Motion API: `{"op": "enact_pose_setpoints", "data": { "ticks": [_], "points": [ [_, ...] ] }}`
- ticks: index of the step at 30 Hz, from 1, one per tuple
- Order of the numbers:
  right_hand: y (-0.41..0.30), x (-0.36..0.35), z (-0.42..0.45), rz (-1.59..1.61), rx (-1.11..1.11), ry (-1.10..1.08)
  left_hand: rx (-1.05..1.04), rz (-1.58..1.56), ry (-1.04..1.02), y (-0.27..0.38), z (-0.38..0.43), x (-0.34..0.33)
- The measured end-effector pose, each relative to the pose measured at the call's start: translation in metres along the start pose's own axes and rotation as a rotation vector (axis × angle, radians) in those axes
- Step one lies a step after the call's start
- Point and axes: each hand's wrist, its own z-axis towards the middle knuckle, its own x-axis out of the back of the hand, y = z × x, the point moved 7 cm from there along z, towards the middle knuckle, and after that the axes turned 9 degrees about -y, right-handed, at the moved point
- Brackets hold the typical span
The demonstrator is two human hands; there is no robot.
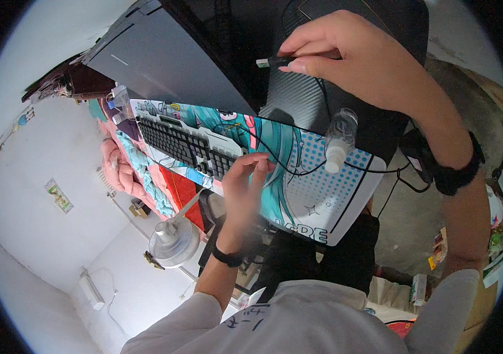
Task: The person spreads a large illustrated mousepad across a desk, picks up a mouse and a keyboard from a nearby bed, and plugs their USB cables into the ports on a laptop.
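My right hand (344, 48) is raised over the black desk, pinching a black USB plug (278, 62) between thumb and fingers. The plug's metal end points left, and a thin black cable (323, 90) hangs below it. Lower down, my left hand (248, 179) hovers at the right end of a black-and-white keyboard (180, 144), its fingertips close together. A black cable (293, 174) curves past those fingertips across the printed desk mat (313, 194); whether they touch it cannot be told. Near the mat's back edge is a clear bottle with a white cap (336, 157).
A large dark monitor (167, 62) rises behind the keyboard. The desk's carbon-textured surface (293, 106) shows beside it. Left of the desk are pink bedding (121, 170) and a white fan (174, 241). A dangling cable (391, 199) passes the desk's right edge.
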Motion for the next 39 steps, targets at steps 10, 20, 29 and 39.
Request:
{"op": "enact_pose_setpoints", "data": {
  "ticks": [10,20,29,39],
  "points": [
    [-0.005,-0.015,0.015,-0.099,0.145,0.072,0.029,0.003,0.03,0.0,0.005,0.0],
    [-0.004,-0.019,0.021,-0.077,-0.091,-0.02,-0.003,-0.065,0.013,0.0,0.012,0.003],
    [-0.02,-0.013,0.03,-0.069,-0.02,-0.044,0.023,-0.011,-0.002,0.006,0.016,0.006],
    [-0.034,-0.008,0.065,0.07,-0.295,-0.475,0.019,-0.089,-0.01,0.005,0.017,0.013]
  ]
}}
